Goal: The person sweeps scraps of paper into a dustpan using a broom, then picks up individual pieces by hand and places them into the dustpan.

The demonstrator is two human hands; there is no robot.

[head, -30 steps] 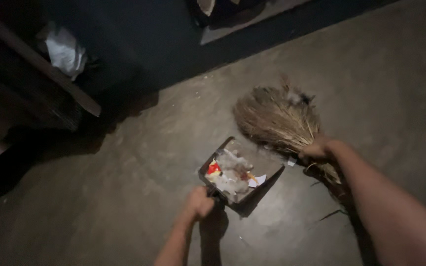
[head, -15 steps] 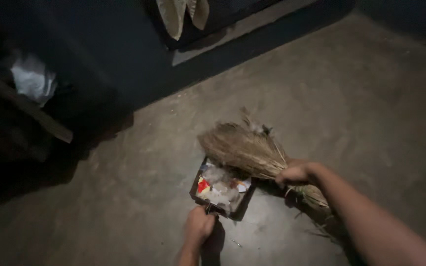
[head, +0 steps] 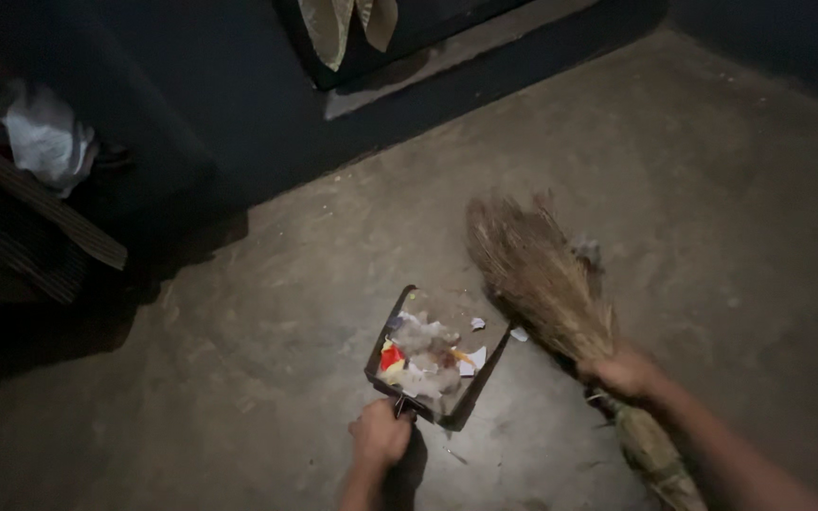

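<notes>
The left hand [head: 381, 435] is closed around the short handle of a dark dustpan [head: 442, 350], which rests on the concrete floor [head: 239, 378] just ahead of the knuckles, its open mouth facing away from the wrist and toward the broom. The pan looks like thin, stiff sheet material, light enough to judge by its build, and the handle at its near edge is the natural place to grip. Inside it lies a loose heap of litter [head: 425, 358]: grey fluff, white paper scraps, a red-and-yellow wrapper, all light and likely to spill if the pan tips. The right hand [head: 625, 371] is clenched on the bound neck of a grass broom [head: 537, 270]; its soft, springy bristles fan out ahead of that hand, just beside the pan's far edge. A few white scraps [head: 519, 334] lie between them.
</notes>
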